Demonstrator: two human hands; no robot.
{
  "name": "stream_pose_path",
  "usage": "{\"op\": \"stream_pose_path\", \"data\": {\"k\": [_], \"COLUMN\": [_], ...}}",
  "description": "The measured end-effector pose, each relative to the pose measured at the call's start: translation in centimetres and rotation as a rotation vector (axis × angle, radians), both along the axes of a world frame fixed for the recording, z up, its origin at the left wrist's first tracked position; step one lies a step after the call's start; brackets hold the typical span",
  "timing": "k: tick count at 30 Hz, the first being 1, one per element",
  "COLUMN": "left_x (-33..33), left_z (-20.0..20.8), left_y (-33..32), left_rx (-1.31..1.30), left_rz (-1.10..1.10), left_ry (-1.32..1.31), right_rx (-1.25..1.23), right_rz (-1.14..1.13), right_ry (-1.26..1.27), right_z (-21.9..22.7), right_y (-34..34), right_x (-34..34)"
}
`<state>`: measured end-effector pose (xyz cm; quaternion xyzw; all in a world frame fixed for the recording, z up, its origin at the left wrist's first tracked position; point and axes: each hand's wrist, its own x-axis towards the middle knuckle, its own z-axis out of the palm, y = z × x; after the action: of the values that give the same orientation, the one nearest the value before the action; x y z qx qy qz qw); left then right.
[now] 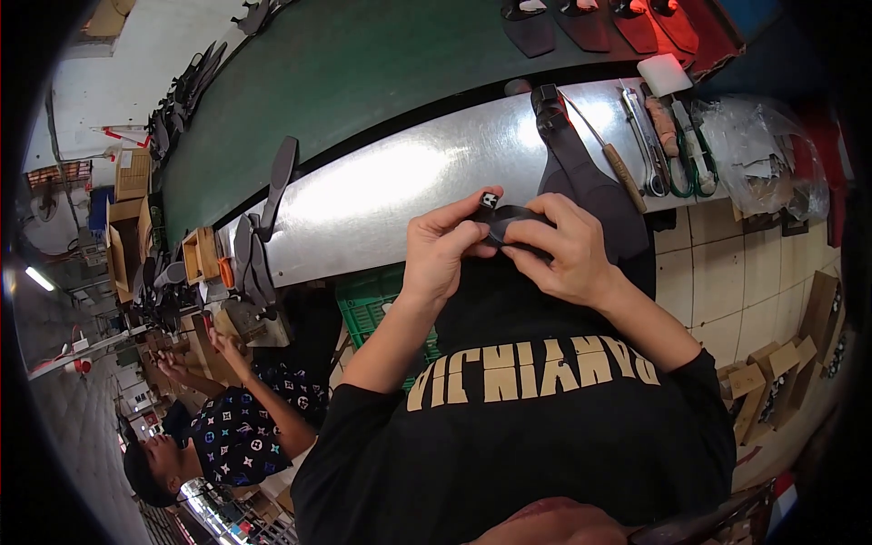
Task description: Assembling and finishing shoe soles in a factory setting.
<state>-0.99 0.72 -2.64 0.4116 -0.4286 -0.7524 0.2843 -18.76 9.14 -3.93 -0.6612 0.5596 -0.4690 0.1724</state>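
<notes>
Both my hands are raised in front of my body by the near edge of the metal bench [345,195]. Between them is a small dark shoe part [510,218], black with a squared end; the fingers partly cover it and I cannot make out its exact kind. My left hand [439,250] pinches its left end with thumb and fingers. My right hand [568,243] grips its right side with bent fingers. Just beyond the right hand, dark shoe pieces [581,168] lie over the bench edge, with a black block-like end [548,100] at the top.
An awl with a wooden handle [622,177], scissors [647,141], a white block [664,74] and a clear plastic bag [758,150] lie at right. Behind runs a green belt [363,73] carrying dark shoes [527,27]. A co-worker [241,422] works at left; a green crate [368,304] stands below.
</notes>
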Motion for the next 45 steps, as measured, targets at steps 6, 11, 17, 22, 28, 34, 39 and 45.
{"op": "stream_pose_path", "data": {"k": [6,11,17,22,28,34,39,45], "left_x": [0.6,0.4,-0.2,0.2,0.3,0.8,0.6,0.9], "left_z": [1.3,0.1,-1.2,-1.5,-0.8,-0.6,-0.1,1.2], "left_y": [-0.6,-0.2,0.8,0.9,0.8,0.7,0.5,0.0], "left_rx": [0.127,0.109,-0.085,-0.168,-0.189,-0.123,-0.091,-0.035], "left_rz": [-0.058,-0.104,-0.14,-0.217,-0.32,-0.345,-0.353,-0.386], "left_ry": [0.09,-0.081,-0.159,-0.209,-0.273,-0.272,-0.236,-0.081], "right_rx": [-0.083,0.003,0.037,0.052,0.065,0.22,0.353,0.726], "right_rz": [0.055,-0.07,-0.07,-0.095,-0.098,-0.103,0.012,0.422], "right_ry": [-0.022,-0.161,-0.107,-0.108,-0.159,-0.346,-0.498,-0.945], "right_z": [0.8,0.4,-0.3,-0.4,-0.6,-0.4,-0.4,0.2], "right_y": [0.3,0.5,0.6,0.9,1.1,1.5,1.4,-1.0], "right_x": [-0.3,0.5,0.7,0.9,0.8,0.9,0.1,-2.8]}}
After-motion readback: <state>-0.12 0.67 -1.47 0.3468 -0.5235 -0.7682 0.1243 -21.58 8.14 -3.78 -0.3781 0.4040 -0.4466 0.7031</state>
